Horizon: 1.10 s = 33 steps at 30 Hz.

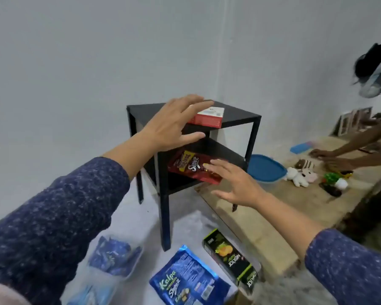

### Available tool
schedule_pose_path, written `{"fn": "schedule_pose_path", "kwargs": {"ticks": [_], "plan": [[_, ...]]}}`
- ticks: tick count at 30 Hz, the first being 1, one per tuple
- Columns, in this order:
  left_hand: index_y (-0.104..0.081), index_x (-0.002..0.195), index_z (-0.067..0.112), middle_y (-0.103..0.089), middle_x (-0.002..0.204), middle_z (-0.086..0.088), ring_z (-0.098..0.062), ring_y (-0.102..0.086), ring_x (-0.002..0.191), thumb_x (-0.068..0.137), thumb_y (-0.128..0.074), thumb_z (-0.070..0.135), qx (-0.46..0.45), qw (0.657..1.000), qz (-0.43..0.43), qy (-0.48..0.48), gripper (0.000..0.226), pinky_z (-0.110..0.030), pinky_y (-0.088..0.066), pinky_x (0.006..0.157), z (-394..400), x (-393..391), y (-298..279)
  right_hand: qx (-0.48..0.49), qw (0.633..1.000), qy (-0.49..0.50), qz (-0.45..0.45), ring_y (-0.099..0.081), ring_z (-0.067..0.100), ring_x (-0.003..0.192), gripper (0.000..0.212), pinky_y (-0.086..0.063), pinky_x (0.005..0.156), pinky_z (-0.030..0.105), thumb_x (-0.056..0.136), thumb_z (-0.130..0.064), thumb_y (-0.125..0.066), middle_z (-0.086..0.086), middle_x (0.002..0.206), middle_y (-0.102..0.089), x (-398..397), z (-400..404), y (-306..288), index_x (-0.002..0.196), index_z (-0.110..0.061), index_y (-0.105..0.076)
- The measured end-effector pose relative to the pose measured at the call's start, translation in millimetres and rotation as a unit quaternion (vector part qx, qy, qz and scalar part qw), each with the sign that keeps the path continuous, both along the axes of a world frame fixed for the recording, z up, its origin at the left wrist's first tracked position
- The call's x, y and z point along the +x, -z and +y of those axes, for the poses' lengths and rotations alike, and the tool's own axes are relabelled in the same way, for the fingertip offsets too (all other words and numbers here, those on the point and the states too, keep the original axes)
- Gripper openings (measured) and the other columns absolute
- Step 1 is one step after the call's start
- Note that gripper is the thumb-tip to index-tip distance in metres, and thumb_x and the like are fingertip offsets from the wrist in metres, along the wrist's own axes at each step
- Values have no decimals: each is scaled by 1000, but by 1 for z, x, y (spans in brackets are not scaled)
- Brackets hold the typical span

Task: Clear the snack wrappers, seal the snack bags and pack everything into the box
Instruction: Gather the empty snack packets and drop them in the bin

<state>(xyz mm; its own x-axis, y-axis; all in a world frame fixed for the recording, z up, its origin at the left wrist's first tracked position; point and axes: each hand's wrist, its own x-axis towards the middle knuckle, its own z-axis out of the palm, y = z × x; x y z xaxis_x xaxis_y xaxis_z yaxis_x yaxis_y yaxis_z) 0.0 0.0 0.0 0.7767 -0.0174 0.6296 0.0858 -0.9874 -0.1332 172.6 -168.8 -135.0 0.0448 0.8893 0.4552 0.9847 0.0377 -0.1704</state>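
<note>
Snack bag: red snack bag lies on the lower shelf of the black side table, its end jutting past the shelf edge.
Right grip: right hand spread open, fingertips just touching the bag, nothing grasped.
Left grip: left hand open too, hovering just in front of the red-and-white box on the table's top surface.
Floor below the table: blue Kalpa bag, green-black carton, clear bag of blue packets.
Progress: early, I judge; nothing looks packed, and sealing cannot be judged.
</note>
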Motion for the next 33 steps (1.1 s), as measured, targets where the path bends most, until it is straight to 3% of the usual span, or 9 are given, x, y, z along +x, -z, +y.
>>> {"fn": "schedule_pose_path", "kwargs": {"ticks": [4, 10, 16, 18, 23, 27, 30, 32, 33], "plan": [[-20, 147, 33, -32, 150, -4, -22, -33, 137, 79, -59, 59, -3, 997, 59, -51, 82, -43, -29, 113, 2, 34, 0, -50, 996, -73, -2, -31, 16, 140, 78, -30, 113, 39, 77, -49, -68, -1, 150, -36, 51, 19, 10, 144, -36, -29], [-10, 147, 42, -37, 150, 0, -20, -35, 137, 79, -68, 50, -77, 983, 110, -124, 90, -33, -30, 108, 2, 66, 2, -94, 981, -166, -29, -19, 9, 142, 94, -12, 114, 29, 72, -49, -72, -7, 153, -30, 91, 64, 41, 145, -42, -14], [-13, 148, 36, -43, 146, -2, -21, -42, 131, 88, -62, 35, -100, 977, 106, -154, 78, -33, -37, 101, -2, 70, -3, -7, 972, -234, -27, -56, 16, 122, 81, -46, 101, 40, 79, -23, -72, -1, 131, -61, 97, 80, 43, 144, -37, -26], [-14, 148, 36, -44, 146, -3, -21, -44, 130, 90, -60, 32, -98, 978, 99, -157, 75, -34, -38, 101, -8, 69, -2, 0, 970, -239, -41, -64, 19, 110, 85, -52, 93, 40, 80, -18, -70, 0, 120, -67, 96, 82, 38, 144, -45, -21], [-22, 144, 31, -53, 134, -18, -34, -54, 118, 93, -54, 28, -16, 988, 54, -147, 60, -44, -46, 94, -27, 55, -4, 49, 960, -269, -55, -70, 14, 85, 59, -58, 74, 33, 92, -31, -47, -3, 99, -73, 78, 65, 14, 144, -40, -21], [-30, 135, 30, -57, 118, -24, -36, -62, 95, 93, -44, 19, 47, 992, -12, -118, 46, -40, -56, 72, -46, 23, -20, 54, 951, -284, -111, -67, 18, 74, 78, -59, 61, 31, 87, -11, -62, 2, 105, -68, 55, 40, -4, 144, -41, -19], [-41, 134, 33, -47, 128, -21, -34, -56, 108, 92, -53, 20, -29, 985, -35, -165, 45, -39, -58, 79, -72, -15, -31, 64, 943, -300, -127, -62, 11, 64, 75, -56, 59, 21, 85, -8, -66, 2, 103, -65, 21, 19, -24, 142, -40, -28], [-46, 129, 20, -60, 117, -10, -23, -66, 99, 91, -59, 29, -220, 962, -99, -130, 41, -34, -60, 74, -99, -45, -37, 63, 941, -306, -132, -61, 11, 62, 63, -54, 58, 19, 86, -11, -65, 2, 102, -64, -10, 0, -36, 137, -37, -39], [-46, 127, 16, -63, 105, -1, -10, -69, 87, 92, -57, 33, -265, 947, -115, -143, 41, -23, -59, 66, -107, -61, -37, 59, 940, -306, -136, -62, 13, 62, 54, -55, 58, 21, 85, -14, -64, 3, 103, -64, -26, -10, -39, 132, -34, -47]]}}
